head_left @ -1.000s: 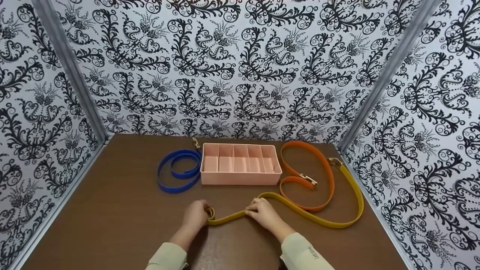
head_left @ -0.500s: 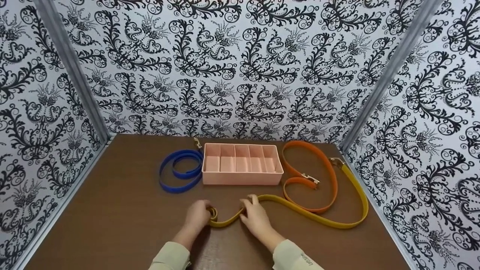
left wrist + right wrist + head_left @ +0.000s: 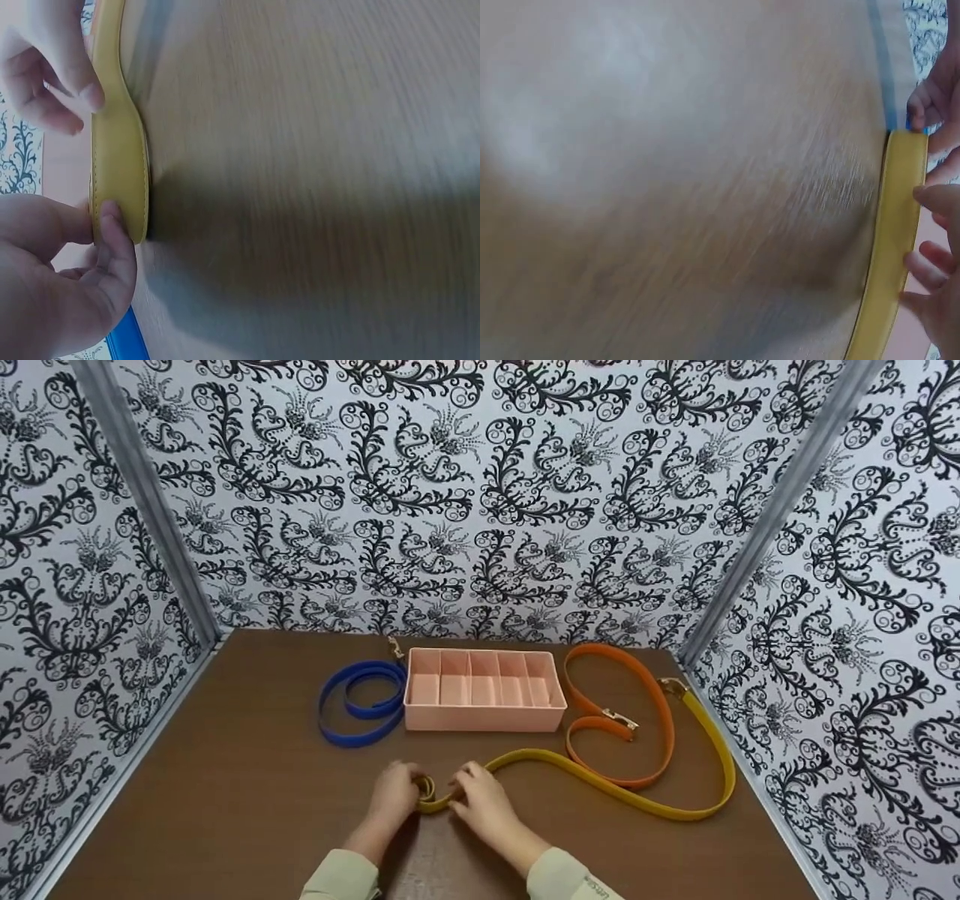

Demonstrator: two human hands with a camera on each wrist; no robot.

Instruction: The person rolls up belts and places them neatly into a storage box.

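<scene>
In front of the pink tray [image 3: 485, 718], the left hand [image 3: 394, 791] pinches the yellow strap [image 3: 660, 808] by its coil! The right hand [image 3: 484, 808] touches it, grip unclear; sleeve lettering [image 3: 598, 887] too small to read.

Even, soft light fills the head view, glossing the brown wood-grained surface [image 3: 225, 795] at six o'clock. Blurred shadow darkens the left wrist view toward four o'clock; hazy glare whitens the right wrist view's ten o'clock.

The right fingers [image 3: 463, 781] have moved nearer the left fingers [image 3: 406, 772].
</scene>
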